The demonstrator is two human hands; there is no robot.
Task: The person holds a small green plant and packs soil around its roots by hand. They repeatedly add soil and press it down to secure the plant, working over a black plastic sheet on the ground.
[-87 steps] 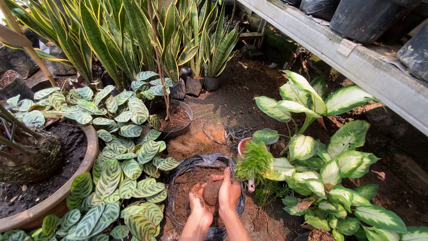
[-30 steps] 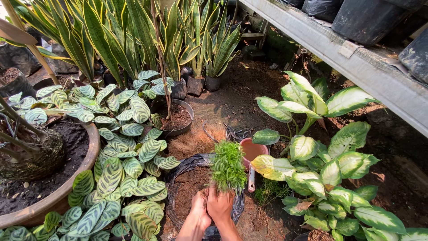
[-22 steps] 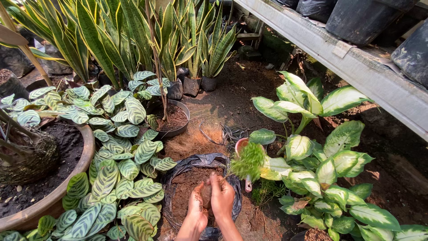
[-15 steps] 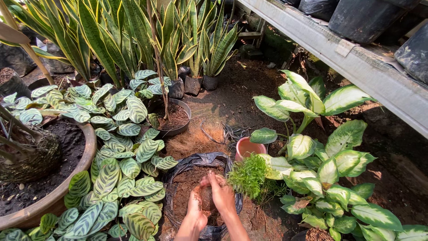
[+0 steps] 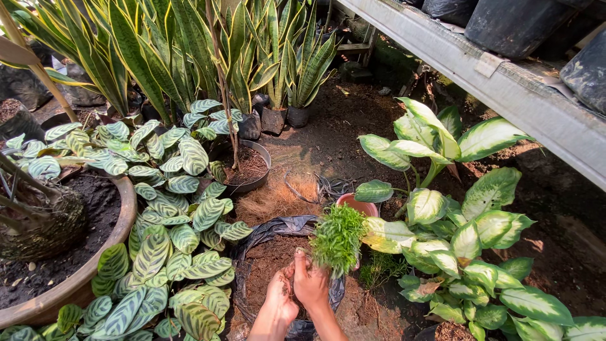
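My right hand (image 5: 314, 285) and my left hand (image 5: 279, 302) are pressed together at the bottom centre, closed around the brown root end of a small bushy green plant (image 5: 339, 237). The plant's fine foliage leans up and to the right from my fingers. Both hands hover over a black plastic grow bag (image 5: 285, 226) filled with brown fibrous soil (image 5: 264, 265). The roots are mostly hidden between my palms.
A pink pot (image 5: 357, 204) stands just behind the plant. White-green leafy plants (image 5: 467, 233) crowd the right, striped-leaf plants (image 5: 170, 227) the left, and a large clay pot (image 5: 82, 284) sits beyond them. A small dark pot (image 5: 249, 167), tall sword-leaf plants (image 5: 189, 57) and a metal shelf (image 5: 505, 82) lie further back.
The small plant swung from upright over the bag to the right, dipped low, and now sits higher again, leaning right. My hands stayed together over the bag.
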